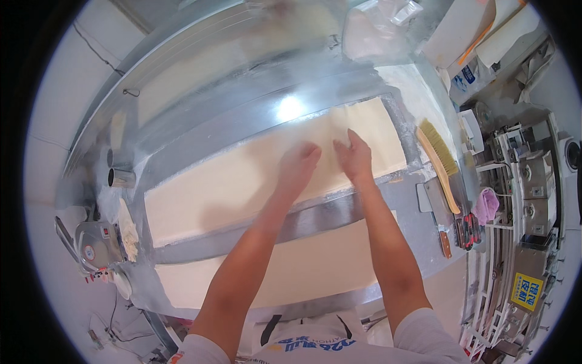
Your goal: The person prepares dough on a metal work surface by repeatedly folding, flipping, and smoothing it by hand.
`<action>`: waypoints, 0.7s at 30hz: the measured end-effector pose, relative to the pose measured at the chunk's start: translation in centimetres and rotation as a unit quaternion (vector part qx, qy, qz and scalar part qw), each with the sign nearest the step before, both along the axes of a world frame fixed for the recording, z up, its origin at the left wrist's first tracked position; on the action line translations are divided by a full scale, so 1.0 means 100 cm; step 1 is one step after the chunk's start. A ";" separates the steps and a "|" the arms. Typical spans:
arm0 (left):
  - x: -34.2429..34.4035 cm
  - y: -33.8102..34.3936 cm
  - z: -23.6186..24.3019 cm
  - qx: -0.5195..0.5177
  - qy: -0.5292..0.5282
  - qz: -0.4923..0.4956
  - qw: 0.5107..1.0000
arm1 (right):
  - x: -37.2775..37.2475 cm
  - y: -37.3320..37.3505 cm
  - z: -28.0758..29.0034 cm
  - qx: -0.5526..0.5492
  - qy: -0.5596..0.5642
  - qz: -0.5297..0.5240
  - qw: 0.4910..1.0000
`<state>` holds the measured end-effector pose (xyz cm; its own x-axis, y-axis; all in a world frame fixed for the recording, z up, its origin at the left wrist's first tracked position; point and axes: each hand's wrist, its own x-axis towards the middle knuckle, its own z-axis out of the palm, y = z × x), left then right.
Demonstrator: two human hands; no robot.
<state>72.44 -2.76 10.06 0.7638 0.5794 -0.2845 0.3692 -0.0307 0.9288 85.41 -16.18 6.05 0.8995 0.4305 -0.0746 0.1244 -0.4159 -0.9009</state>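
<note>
A long, flat, pale dough sheet (242, 188) lies across the steel table. My left hand (299, 161) is over the middle of this sheet, smeared by motion, and its fingers cannot be made out clearly. Just to its right is my right hand (354, 155), above the sheet's right part, with its thumb and fingers apart and nothing visible in it. Whether either hand touches the dough is not clear. Closer to me, a second dough sheet (303, 264) lies along the table's front edge, partly behind my forearms.
At the right lie a wooden-handled brush (438, 161), a cleaver (435, 200) and several red-and-black-handled tools (468, 232). On the left are a metal cup (122, 178) and a small grey machine (97, 246). A clear plastic bag (376, 30) sits at the back; flour (415, 91) dusts the right side.
</note>
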 end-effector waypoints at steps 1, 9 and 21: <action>0.018 -0.003 0.003 -0.025 -0.001 -0.001 1.000 | 0.009 -0.008 -0.009 0.037 -0.023 -0.021 0.999; 0.113 0.019 -0.039 0.314 -0.077 -0.059 0.944 | 0.074 -0.104 0.021 0.139 0.143 -0.021 0.980; 0.170 -0.004 0.019 0.110 0.243 -0.244 0.932 | 0.012 -0.076 0.017 -0.068 -0.097 0.165 0.979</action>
